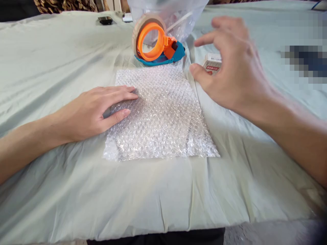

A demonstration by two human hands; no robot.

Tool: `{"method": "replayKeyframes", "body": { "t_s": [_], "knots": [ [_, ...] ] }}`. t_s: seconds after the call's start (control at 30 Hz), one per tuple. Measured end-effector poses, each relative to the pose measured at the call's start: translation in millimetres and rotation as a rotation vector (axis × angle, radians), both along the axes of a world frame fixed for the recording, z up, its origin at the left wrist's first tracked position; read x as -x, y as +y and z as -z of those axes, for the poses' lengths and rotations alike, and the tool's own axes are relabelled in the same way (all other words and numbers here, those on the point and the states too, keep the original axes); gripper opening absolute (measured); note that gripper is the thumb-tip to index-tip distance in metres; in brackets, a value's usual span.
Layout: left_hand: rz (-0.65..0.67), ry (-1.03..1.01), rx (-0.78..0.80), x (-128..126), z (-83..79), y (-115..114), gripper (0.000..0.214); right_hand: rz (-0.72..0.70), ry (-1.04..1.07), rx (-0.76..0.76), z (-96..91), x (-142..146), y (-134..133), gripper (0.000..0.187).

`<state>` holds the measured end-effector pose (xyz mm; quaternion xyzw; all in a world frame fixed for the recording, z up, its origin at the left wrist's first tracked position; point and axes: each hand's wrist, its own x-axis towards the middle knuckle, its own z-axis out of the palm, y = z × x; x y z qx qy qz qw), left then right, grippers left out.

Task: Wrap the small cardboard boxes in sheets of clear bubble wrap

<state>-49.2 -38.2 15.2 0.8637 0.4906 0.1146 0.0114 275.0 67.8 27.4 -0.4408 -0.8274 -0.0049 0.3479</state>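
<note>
A sheet of bubble wrap (163, 115) lies flat on the pale green cloth (63, 68). My left hand (99, 110) rests palm down on the sheet's left edge, fingers stretched out flat. My right hand (230, 64) hovers above the cloth to the right of the sheet, fingers spread and curved, holding nothing. Just behind its fingers sits a small white box with red print (212, 63), partly hidden by the hand.
An orange and blue tape dispenser (157, 44) with a roll of tape stands behind the bubble wrap. A clear plastic bag (173, 13) is behind it. A dark phone (105, 20) lies at the far edge. The cloth's front edge drops off near me.
</note>
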Motion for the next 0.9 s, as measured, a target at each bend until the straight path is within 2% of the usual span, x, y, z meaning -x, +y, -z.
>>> {"method": "replayKeyframes", "body": {
  "t_s": [0.17,0.33,0.57,0.67,0.77,0.83,0.9],
  "knots": [
    [0.023,-0.019,-0.009,1.0,0.9,0.5,0.052,0.185,-0.092,0.108,3.7,-13.3,16.9,0.06],
    [0.002,-0.039,0.028,0.3,1.1,1.2,0.056,0.213,-0.221,0.119,13.2,-25.4,32.5,0.059],
    [0.008,-0.054,0.032,-0.2,0.2,0.9,0.055,0.23,-0.248,0.096,1.0,-20.1,22.1,0.063],
    [0.002,-0.043,0.037,-1.4,-1.0,1.4,0.056,0.199,-0.178,0.018,-5.7,-13.4,10.2,0.059],
    [0.007,-0.034,0.038,-2.7,-1.3,1.7,0.056,0.131,-0.073,-0.142,-12.2,-6.0,-5.3,0.056],
    [-0.005,-0.037,0.032,-2.7,-0.3,1.0,0.057,0.031,0.013,-0.222,-13.7,-1.8,-13.9,0.052],
    [-0.034,-0.071,0.031,-1.7,1.5,-0.4,0.066,-0.119,0.131,-0.226,-10.6,2.7,-18.3,0.046]
  ]
}}
